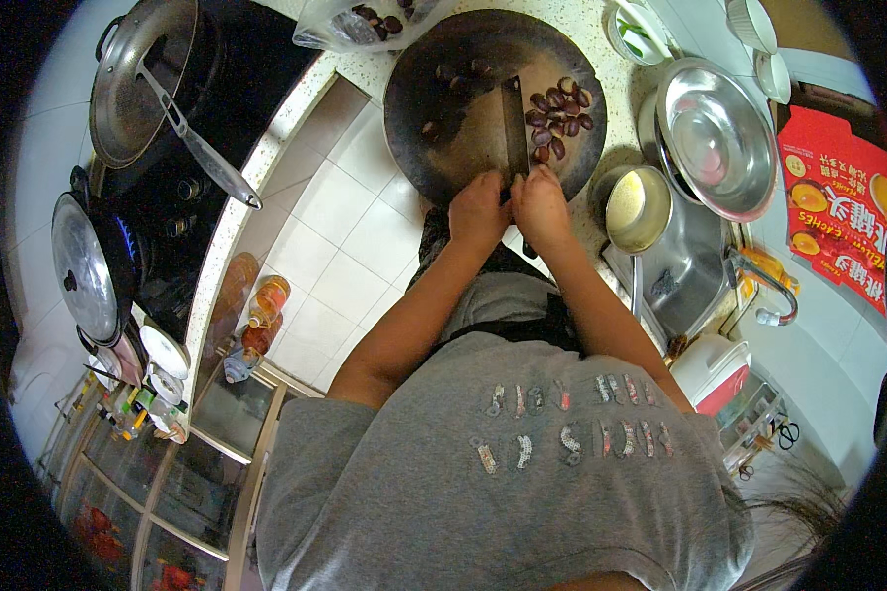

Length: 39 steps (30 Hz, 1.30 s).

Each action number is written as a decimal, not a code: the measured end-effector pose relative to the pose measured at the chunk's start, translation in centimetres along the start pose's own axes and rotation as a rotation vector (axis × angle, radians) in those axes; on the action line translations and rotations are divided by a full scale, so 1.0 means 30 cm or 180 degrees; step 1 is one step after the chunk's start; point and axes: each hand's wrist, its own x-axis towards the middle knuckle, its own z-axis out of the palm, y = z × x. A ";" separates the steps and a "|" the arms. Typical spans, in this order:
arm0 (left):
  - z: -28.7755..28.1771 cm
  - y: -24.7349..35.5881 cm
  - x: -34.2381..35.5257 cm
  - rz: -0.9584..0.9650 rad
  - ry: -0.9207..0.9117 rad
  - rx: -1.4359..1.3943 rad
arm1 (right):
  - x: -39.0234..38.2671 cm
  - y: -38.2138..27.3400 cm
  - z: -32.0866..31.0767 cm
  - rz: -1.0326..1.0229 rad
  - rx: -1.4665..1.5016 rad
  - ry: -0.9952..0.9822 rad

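Both hands meet over the near edge of a round, dark wooden chopping board (414, 148). My right hand (542, 209) is closed around the handle of a kitchen knife (514, 123). Its dark blade points away over the board, and a bit of black handle shows below the hand. Beside it, my left hand (479, 212) has its fingers curled together near the base of the blade; what they hold, if anything, is hidden. Right of the blade lies a heap of brown chestnuts (566, 110). A few dark pieces (447, 73) rest on the board's far left.
A clear bag of chestnuts (373, 24) lies beyond the board. To the right are a saucepan (639, 209), a steel basin (716, 133) and the sink (675, 276). At left, a frying pan (128, 108) and a lidded pot (87, 266) sit on the stove, with a blue flame by the pot.
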 end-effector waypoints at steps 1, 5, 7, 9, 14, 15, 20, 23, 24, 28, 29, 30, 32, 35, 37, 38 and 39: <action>0.004 0.000 0.000 -0.0038 -0.0025 0.0024 | -0.003 -0.007 0.002 0.0011 -0.0017 0.0071; 0.015 -0.008 0.004 0.0037 -0.0013 0.0125 | -0.020 -0.033 0.012 0.0049 0.0003 0.0288; 0.009 -0.010 0.004 0.0049 -0.0067 0.0103 | -0.026 -0.023 0.021 -0.0007 0.0108 0.0373; 0.000 -0.001 0.002 0.0015 -0.0086 0.0060 | -0.029 -0.001 0.035 -0.0123 0.0280 0.0486; -0.013 0.011 -0.012 0.0086 -0.0019 -0.0108 | -0.055 0.046 -0.006 -0.0119 0.1261 0.0301; -0.010 0.004 -0.015 0.0097 -0.0010 -0.0189 | -0.056 0.042 -0.020 -0.0027 0.1324 0.0234; -0.002 -0.010 -0.015 0.0195 0.0094 -0.0475 | -0.025 0.063 -0.057 0.0163 0.1358 -0.0051; 0.012 -0.025 -0.009 0.0459 0.0177 -0.0358 | -0.006 0.053 -0.093 0.0264 0.1550 -0.0228; 0.010 -0.022 -0.004 0.0451 0.0156 -0.0383 | -0.008 0.053 -0.094 0.0312 0.1653 -0.0240; 0.008 -0.017 0.001 0.0436 0.0142 -0.0783 | -0.026 0.046 -0.096 0.0499 0.1905 -0.0102; 0.009 -0.017 -0.002 0.0436 0.0157 -0.0957 | -0.031 0.044 -0.103 0.0520 0.1889 -0.0104; 0.007 -0.019 -0.006 0.0418 0.0098 -0.1001 | -0.037 0.038 -0.113 0.0549 0.1873 -0.0104; 0.000 -0.023 -0.014 0.0377 -0.0017 -0.1088 | -0.043 0.042 -0.109 0.0614 0.1983 -0.0121; -0.010 -0.022 -0.023 0.0400 0.0063 -0.1129 | -0.057 0.073 -0.073 0.0673 0.2217 -0.0165; -0.015 -0.021 -0.026 0.0339 0.0002 -0.1036 | -0.064 0.083 -0.063 0.0641 0.2189 -0.0179; -0.018 -0.019 -0.027 0.0309 -0.0028 -0.0990 | -0.065 0.085 -0.051 0.0653 0.2551 -0.0088; -0.018 -0.012 -0.028 0.0349 0.0091 -0.0991 | -0.066 0.081 -0.041 0.0667 0.2913 0.0010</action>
